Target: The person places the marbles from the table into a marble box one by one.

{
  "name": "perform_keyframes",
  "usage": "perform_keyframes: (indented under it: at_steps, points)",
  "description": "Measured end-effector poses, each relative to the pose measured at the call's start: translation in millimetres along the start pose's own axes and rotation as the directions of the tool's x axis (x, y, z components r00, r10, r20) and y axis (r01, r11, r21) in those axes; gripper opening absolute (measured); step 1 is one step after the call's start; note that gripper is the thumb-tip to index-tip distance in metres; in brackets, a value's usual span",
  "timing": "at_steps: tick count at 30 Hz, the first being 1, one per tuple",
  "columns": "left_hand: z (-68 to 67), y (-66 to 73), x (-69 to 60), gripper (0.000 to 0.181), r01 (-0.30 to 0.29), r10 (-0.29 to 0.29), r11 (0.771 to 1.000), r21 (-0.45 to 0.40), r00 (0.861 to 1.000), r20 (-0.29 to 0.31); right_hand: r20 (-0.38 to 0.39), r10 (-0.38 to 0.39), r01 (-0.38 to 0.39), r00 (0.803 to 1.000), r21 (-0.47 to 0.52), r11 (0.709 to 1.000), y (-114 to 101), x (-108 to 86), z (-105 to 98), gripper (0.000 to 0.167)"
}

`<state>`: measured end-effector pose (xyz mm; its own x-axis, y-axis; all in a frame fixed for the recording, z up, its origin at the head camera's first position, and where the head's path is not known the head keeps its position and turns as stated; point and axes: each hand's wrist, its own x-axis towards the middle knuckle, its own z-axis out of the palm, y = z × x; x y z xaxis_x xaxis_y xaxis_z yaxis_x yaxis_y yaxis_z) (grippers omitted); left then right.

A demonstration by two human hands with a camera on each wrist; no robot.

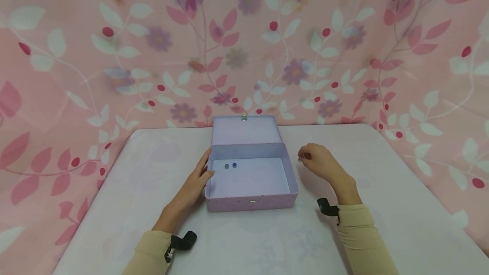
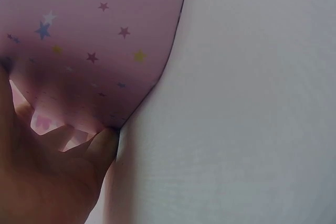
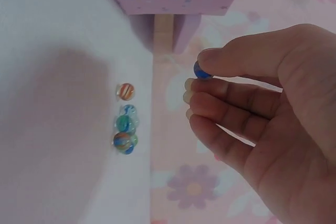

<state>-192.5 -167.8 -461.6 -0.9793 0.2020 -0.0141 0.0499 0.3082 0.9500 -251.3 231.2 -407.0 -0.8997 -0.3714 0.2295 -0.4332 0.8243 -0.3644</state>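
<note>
A lidded pink-lilac box [image 1: 252,203] with small printed stars stands open on the table. My left hand [image 1: 196,183] grips its left wall, thumb over the rim and fingers along the outside; the left wrist view shows fingers against the starry side [image 2: 105,30]. Inside on the box floor lie a greenish marble [image 1: 227,166] and a blue marble [image 1: 234,165]. To the right of the box, my right hand [image 1: 320,162] is raised off the table. Between its thumb and fingertips it pinches another blue marble [image 3: 202,71], partly covered by the thumb.
Several loose glass marbles [image 3: 125,124] lie in a short row on the white table [image 3: 47,145], near the right hand. The box's lid [image 1: 246,130] leans back behind it. A floral cloth [image 1: 244,46] hangs along the table's far edge.
</note>
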Motion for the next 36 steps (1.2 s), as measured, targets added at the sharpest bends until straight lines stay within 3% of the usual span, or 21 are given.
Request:
perform_keyframes:
  at_steps: [5, 12, 18, 29, 36]
  points:
    - [-0.8, 5.4, -1.5, 0.065, 0.021, -0.021, 1.000, -0.006, 1.000, 0.006, -0.033, -0.041, 0.041, 0.999, 0.002, 0.999, -9.9, 3.0, -3.8, 0.010]
    - [-2.9, 35.0, -14.9, 0.065, 0.032, -0.032, 0.999, -0.007, 0.999, 0.035, -0.084, -0.096, 0.099, 0.992, 0.037, 0.994, -22.3, 4.4, -7.0, 0.011]
    - [-3.4, 33.4, -13.8, 0.065, 0.028, -0.027, 1.000, -0.014, 0.999, 0.039, -0.100, -0.137, 0.145, 0.985, 0.072, 0.987, -33.9, 4.6, -3.4, 0.013]
    - [-2.9, 33.2, -13.6, 0.066, 0.025, -0.024, 0.999, -0.021, 0.999, 0.047, -0.145, -0.209, 0.213, 0.967, 0.015, 0.977, -52.0, 4.2, 2.4, 0.016]
    - [-2.7, 32.9, -13.5, 0.066, 0.028, -0.027, 0.999, -0.027, 0.999, 0.040, -0.068, -0.232, 0.231, 0.970, -0.019, 0.973, -67.9, 4.9, 7.0, 0.015]
